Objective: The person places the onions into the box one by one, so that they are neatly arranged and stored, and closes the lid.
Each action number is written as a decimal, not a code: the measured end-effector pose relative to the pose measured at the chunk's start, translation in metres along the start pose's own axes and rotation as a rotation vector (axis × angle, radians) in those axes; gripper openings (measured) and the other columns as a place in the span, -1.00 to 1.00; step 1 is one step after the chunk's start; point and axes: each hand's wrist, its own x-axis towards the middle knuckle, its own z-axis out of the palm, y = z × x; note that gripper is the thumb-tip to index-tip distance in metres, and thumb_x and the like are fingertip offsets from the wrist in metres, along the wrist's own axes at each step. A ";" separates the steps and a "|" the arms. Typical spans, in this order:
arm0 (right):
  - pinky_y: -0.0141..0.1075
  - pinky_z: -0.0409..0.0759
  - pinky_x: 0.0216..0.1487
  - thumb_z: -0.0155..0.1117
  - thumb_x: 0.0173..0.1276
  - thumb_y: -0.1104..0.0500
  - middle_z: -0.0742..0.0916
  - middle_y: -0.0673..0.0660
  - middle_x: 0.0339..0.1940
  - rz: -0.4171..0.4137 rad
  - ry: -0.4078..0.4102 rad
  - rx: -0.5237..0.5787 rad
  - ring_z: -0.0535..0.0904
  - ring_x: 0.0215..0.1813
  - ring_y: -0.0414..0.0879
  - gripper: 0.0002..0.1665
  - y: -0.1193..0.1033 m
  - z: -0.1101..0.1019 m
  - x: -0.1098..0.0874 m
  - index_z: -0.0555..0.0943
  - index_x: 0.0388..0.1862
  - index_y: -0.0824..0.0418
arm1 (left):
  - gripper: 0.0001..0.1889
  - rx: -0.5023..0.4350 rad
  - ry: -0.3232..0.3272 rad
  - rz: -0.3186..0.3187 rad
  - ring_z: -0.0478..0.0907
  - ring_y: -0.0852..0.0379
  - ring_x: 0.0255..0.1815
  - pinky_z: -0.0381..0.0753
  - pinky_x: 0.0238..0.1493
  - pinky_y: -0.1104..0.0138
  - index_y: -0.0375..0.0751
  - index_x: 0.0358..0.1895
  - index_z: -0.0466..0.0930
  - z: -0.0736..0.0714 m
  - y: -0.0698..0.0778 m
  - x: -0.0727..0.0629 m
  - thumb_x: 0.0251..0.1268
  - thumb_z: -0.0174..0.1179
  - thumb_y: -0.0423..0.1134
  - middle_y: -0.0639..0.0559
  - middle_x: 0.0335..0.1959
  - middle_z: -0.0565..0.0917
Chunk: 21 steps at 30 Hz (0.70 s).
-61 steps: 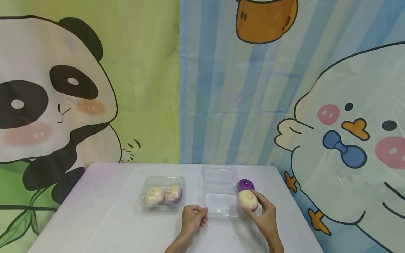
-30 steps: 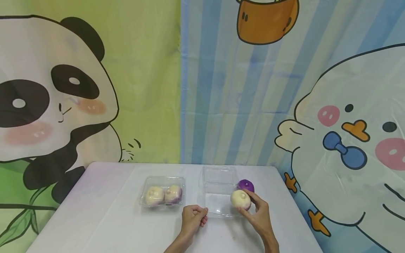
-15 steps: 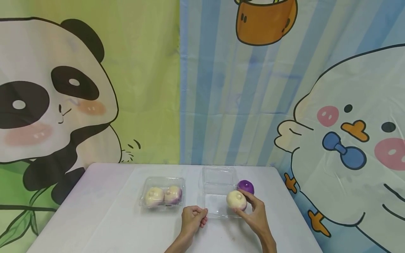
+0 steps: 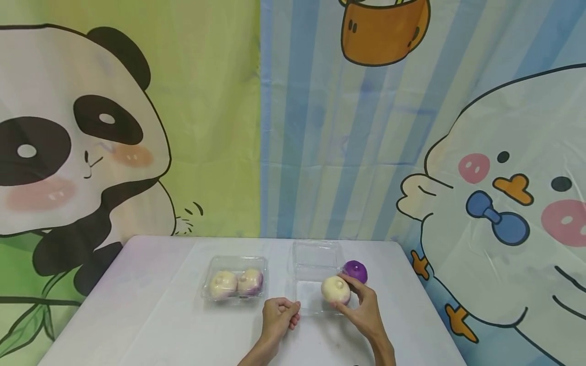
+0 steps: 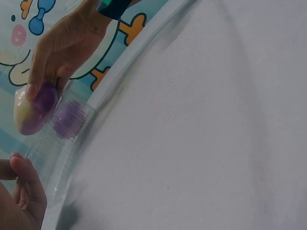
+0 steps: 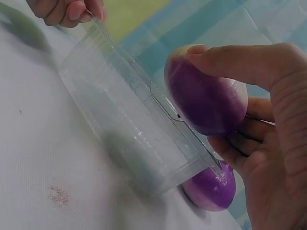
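Note:
My right hand (image 4: 363, 310) holds a round vegetable (image 4: 335, 290), like a turnip or an onion, between thumb and fingers. Its cream end faces up in the head view; the right wrist view shows its glossy purple side (image 6: 201, 96). It hangs just above the base of an open clear plastic clamshell container (image 4: 308, 297). With thumb and fingers, my left hand (image 4: 279, 317) pinches the container's front left rim corner, seen also in the right wrist view. Beyond the right hand, a second purple vegetable (image 4: 355, 271) rests on the table against the container's right side.
To the left on the white table (image 4: 160, 315) stands another clear container (image 4: 235, 262), its lid apparently down, with two cream-and-purple vegetables (image 4: 224, 284) visible in it. The open container's lid (image 4: 318, 253) lies back toward the far table edge. Printed curtains hang behind the table.
My right hand has carried the vegetable leftward, from beside the container's right edge to over its base. The left hand has stayed at the rim corner.

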 end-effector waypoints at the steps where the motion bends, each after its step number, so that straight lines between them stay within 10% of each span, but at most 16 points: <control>1: -0.64 0.51 0.40 0.79 0.05 0.32 0.83 0.29 0.23 -0.006 -0.003 0.001 0.71 0.23 -0.32 -0.19 0.000 0.001 0.000 0.69 0.33 0.32 | -0.76 -0.001 0.000 -0.001 0.57 0.29 -0.66 0.61 -0.61 0.54 -0.56 -0.28 0.71 0.000 0.000 0.000 0.44 0.40 -0.35 0.05 -0.62 0.72; 21: -0.50 0.55 0.44 0.81 0.04 0.24 0.84 0.16 0.24 -0.023 -0.075 -0.049 0.75 0.24 -0.19 -0.17 -0.001 0.014 0.008 0.70 0.34 0.24 | -0.75 -0.005 -0.001 0.004 0.56 0.29 -0.66 0.61 -0.61 0.53 -0.56 -0.27 0.70 -0.001 -0.001 0.001 0.45 0.40 -0.34 0.07 -0.62 0.72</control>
